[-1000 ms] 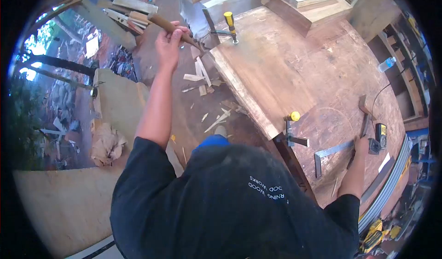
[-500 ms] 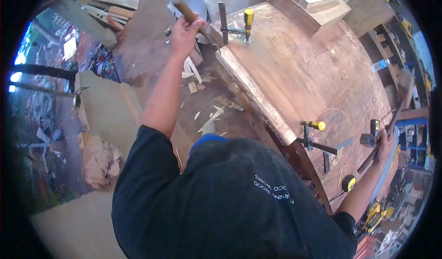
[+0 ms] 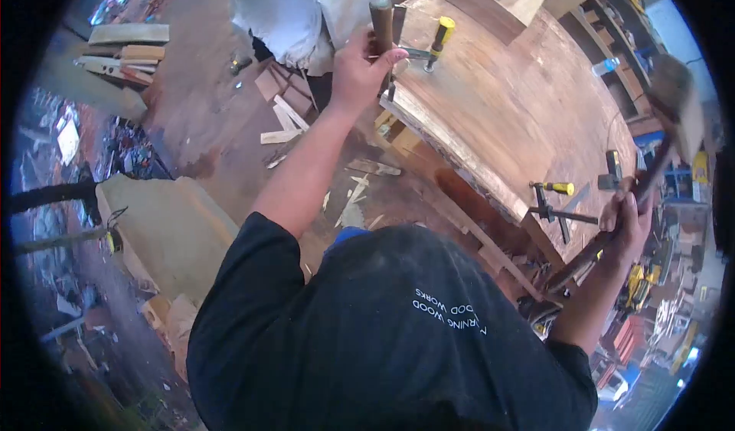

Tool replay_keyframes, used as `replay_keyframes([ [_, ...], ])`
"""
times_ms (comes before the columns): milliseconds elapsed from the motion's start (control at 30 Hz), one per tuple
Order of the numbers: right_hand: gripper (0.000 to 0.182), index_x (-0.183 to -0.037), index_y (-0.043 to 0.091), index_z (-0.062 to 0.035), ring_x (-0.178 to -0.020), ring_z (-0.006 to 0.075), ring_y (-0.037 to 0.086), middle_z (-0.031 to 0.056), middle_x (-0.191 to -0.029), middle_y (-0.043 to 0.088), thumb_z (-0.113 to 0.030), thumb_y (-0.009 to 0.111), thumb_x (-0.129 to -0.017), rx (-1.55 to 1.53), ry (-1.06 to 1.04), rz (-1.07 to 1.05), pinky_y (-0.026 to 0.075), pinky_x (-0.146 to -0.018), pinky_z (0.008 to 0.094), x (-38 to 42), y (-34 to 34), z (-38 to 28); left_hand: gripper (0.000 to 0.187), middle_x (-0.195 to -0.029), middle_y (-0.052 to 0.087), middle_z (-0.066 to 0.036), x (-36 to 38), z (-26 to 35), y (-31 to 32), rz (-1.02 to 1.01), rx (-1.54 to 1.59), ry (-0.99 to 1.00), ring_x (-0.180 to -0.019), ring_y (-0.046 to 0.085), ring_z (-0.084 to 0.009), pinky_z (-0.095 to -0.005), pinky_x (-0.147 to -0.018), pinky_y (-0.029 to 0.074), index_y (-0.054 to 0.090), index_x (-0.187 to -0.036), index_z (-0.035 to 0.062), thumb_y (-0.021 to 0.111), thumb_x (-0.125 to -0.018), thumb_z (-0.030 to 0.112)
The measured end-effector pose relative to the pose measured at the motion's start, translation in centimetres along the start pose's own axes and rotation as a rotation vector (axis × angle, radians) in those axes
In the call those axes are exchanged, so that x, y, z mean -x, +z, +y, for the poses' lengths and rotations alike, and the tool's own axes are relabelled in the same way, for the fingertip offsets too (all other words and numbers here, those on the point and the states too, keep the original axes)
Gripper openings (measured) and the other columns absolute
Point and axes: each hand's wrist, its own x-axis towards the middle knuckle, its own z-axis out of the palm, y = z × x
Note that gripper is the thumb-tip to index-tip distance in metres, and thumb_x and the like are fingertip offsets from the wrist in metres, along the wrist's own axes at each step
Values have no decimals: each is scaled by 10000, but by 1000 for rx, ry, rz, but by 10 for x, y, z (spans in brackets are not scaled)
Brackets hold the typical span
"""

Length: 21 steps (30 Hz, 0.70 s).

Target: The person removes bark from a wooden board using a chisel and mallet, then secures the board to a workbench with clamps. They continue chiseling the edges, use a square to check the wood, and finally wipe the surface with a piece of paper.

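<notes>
Mallet up, chisel handle steeper!

The mallet [image 3: 674, 98] has risen from low over the workbench [image 3: 563, 117] to the far right of my view, and the chisel [image 3: 381, 29] now stands closer to upright. I have the left hand [image 3: 361, 71] wrapped around the chisel's wooden handle, its blade reaching down to the near-left corner of the board [image 3: 467, 148]. Over on the right, well apart, the right hand [image 3: 629, 220] is closed on the mallet's long handle, below its head. The board lies between my two hands, along the bench edge, with one yellow-handled clamp [image 3: 439, 39] just beside the left hand and another clamp [image 3: 550, 201] at the end nearer the right.
</notes>
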Motion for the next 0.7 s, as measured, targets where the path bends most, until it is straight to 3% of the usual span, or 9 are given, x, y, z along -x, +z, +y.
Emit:
replay_keyframes([
  [67,374,-1271,398,14,-447,66,430,57,-794,492,-137,500,-944,-78,73,-57,358,-380,197,3,8,-3,362,-906,678,-101,-1,8,0,-26,-24,-14,-848,646,-127,-264,-758,505,545,-1049,-20,745,-824,182],
  [100,370,-1258,417,20,-446,69,430,57,-779,499,-176,495,-954,42,87,-11,349,-372,194,6,24,-5,395,-914,685,-110,-3,-1,-1,-66,37,-39,-858,652,-133,-269,-761,511,539,-1085,-21,745,-824,193],
  [233,443,-1229,428,50,-441,78,429,54,-768,497,-232,569,-918,68,80,-66,327,-382,194,8,50,3,409,-847,694,-92,-10,-12,1,-18,26,22,-769,667,-142,-286,-695,522,585,-1036,4,777,-780,258],
  [433,499,-1262,421,58,-444,76,432,45,-746,485,-280,566,-923,66,69,-138,328,-391,197,14,66,1,543,-838,687,-116,-2,9,11,-74,-352,25,-738,679,-219,-328,-682,525,595,-1025,29,788,-719,434],
  [500,509,-1288,414,54,-459,70,436,28,-735,487,-292,539,-937,74,79,-189,330,-402,201,13,69,-3,566,-828,686,-119,-3,6,17,-65,-410,115,-728,680,-244,-344,-672,527,594,-1023,38,781,-708,470],
  [600,486,-1289,418,47,-487,63,445,17,-736,491,-261,548,-936,223,27,-223,339,-426,201,9,74,-11,576,-815,684,-124,-12,-12,20,-106,-283,124,-713,678,-257,-358,-657,525,589,-1024,40,775,-706,483],
  [700,441,-1281,443,31,-526,51,450,-6,-712,487,-189,576,-922,308,-78,-234,351,-465,201,-2,82,-19,517,-818,684,-120,-12,0,16,-166,-362,143,-731,674,-249,-349,-670,518,607,-978,36,761,-731,463],
])
